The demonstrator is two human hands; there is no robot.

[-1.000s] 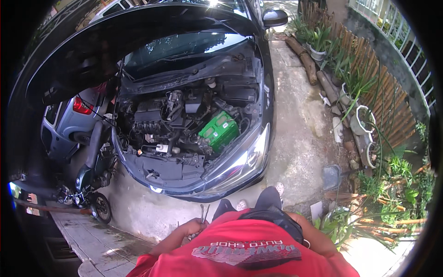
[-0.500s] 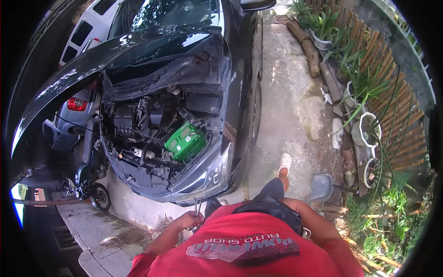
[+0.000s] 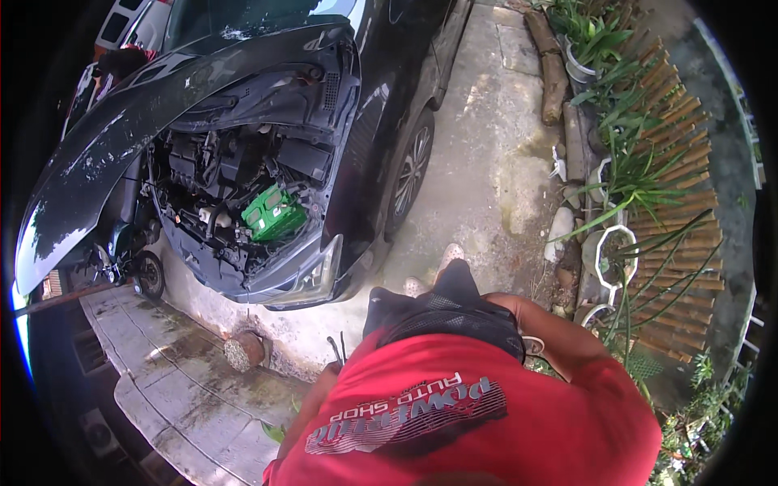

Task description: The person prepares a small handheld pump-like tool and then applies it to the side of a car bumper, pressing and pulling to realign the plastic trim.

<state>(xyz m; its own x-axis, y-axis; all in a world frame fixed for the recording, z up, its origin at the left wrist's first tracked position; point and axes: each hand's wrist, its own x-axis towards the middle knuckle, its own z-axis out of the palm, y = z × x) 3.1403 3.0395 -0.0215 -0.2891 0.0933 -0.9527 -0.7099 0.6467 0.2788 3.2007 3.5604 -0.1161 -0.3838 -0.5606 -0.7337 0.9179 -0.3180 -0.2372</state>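
Note:
At my left side, my left hand is closed on a slim dark tool with two prongs that stick up and spread apart. My red shirt covers part of that hand, and the tool's exact kind does not show. Of my right arm I see the bent part beside my dark shorts, with a pale loop near it; the hand itself is hidden. Ahead on the left stands a dark car with its hood raised. In its engine bay sits a green car battery, beyond my hands' reach.
Potted plants, logs and a bamboo fence line the right of the concrete path. A motorcycle wheel shows left of the car. A round stump-like block lies by the paving slabs.
My view and body have shifted, so the car now sits further left and its front wheel shows. My feet have stepped closer together. My left hand, still holding the tool, is more hidden.

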